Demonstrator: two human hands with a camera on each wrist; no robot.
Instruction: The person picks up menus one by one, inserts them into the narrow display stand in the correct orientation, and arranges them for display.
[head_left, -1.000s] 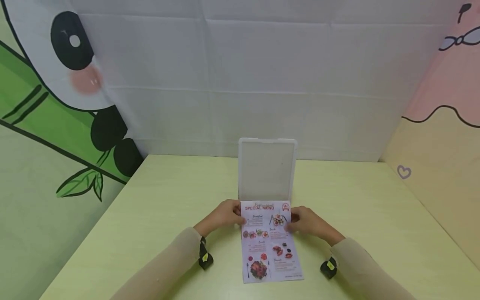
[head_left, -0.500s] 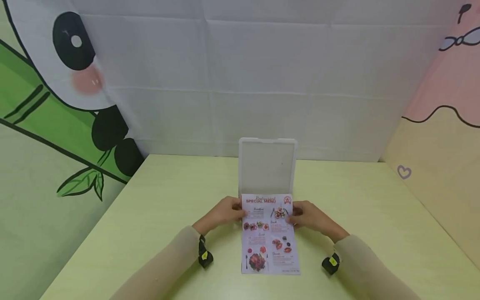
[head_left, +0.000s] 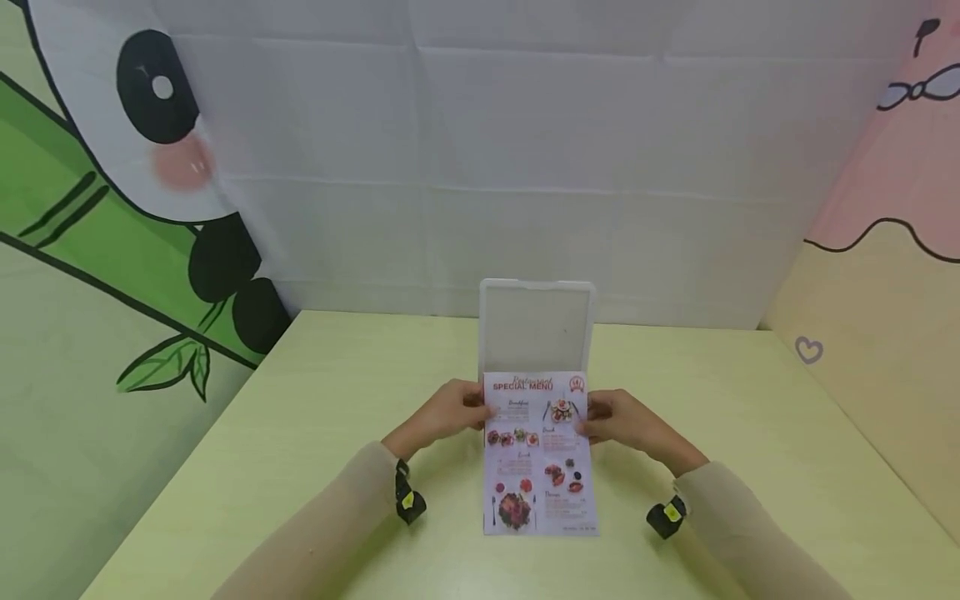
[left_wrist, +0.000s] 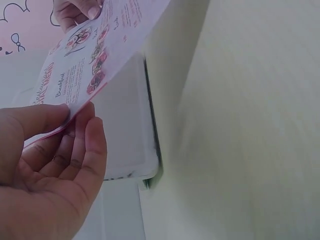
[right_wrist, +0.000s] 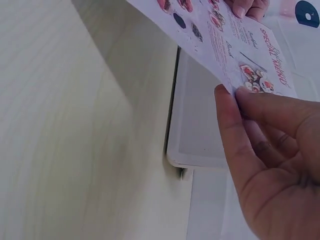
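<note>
A printed restaurant menu sheet (head_left: 536, 467) is held up off the table, its lettering facing the head camera. My left hand (head_left: 450, 410) pinches its left edge near the top, thumb in front and fingers behind, as the left wrist view confirms. On the opposite edge my right hand (head_left: 624, 423) pinches the sheet the same way, thumb (right_wrist: 270, 107) on the printed face. Behind the menu is a white rectangular frame or stand (head_left: 536, 327) with a pale panel. Its lower part is hidden by the sheet in the head view.
The pale yellow table (head_left: 360, 375) reaches back to a white cloth wall (head_left: 450, 167). Painted side walls flank it, a panda with bamboo (head_left: 67, 167) at left and a pink and cream one (head_left: 877, 300) at right. Black wrist cameras sit at both cuffs.
Both hands have moved the menu upward and away, toward the white frame, so it covers more of the frame's lower part. Both pinches stay as they were.
</note>
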